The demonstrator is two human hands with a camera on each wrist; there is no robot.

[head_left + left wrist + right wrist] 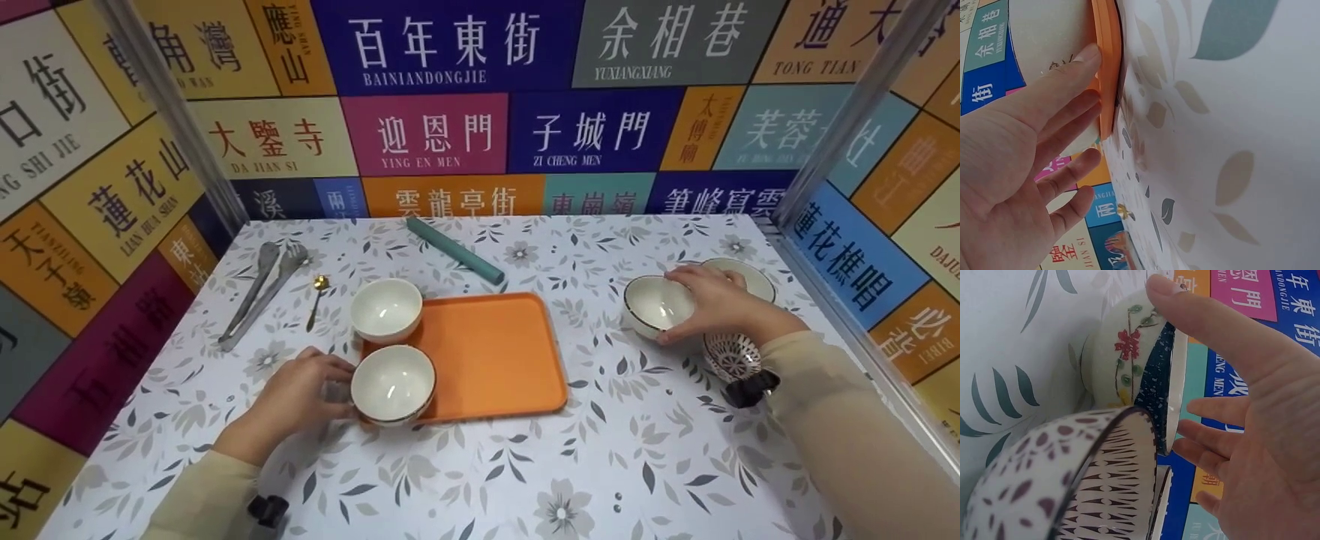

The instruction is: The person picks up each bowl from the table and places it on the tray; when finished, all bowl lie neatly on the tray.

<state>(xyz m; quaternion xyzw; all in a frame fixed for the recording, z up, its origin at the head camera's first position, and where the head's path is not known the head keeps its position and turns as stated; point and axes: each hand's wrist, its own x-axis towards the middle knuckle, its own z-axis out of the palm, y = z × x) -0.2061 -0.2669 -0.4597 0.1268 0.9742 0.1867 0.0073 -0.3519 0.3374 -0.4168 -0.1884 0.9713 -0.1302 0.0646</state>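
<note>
In the head view, my left hand (300, 394) is at the left of a cream bowl (392, 382) on the near left corner of an orange tray (499, 352). The left wrist view shows its thumb over the tray's edge (1107, 73), the other fingers loosely extended. A second cream bowl (386, 309) sits behind the first. My right hand (712, 304) spans the right side of a dark-rimmed bowl (651, 304), thumb on the near side, fingers at the rim. Red flowers and a blue band decorate that bowl (1123, 354), which sits on the table.
By my right wrist stand a patterned bowl (731, 356) and, farther back, another bowl (757, 277). Grey tongs (259, 296) and a small gold spoon (316, 304) lie at the left. A green stick (455, 250) lies behind the tray. Printed panels (435, 135) enclose the table.
</note>
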